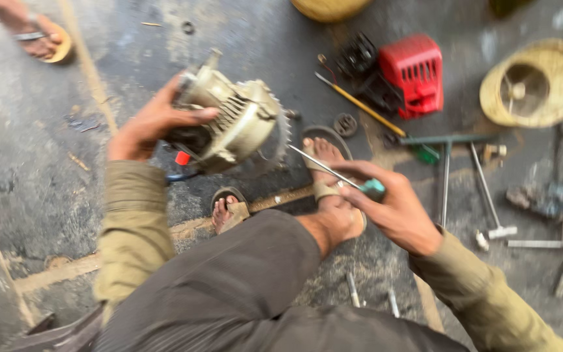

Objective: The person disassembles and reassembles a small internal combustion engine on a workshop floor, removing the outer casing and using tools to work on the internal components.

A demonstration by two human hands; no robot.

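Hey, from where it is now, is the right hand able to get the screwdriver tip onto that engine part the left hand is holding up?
Probably yes. The right hand grips the screwdriver by its green handle, shaft aimed at the engine part held up by the left hand. Only open air lies between tip and finned casing; the picture is blurred.

Cream, red and olive on a dark grey floor

The small engine (229,124) is cream-beige with a red button and black underside; the screwdriver (340,175) has a teal handle and silver shaft. Sleeves are olive, trousers dark brown-grey. On the stained dark grey floor (34,163) lie a bright red ribbed cover (415,72), a yellow-handled tool (360,104) and pale straw-coloured baskets (539,81).
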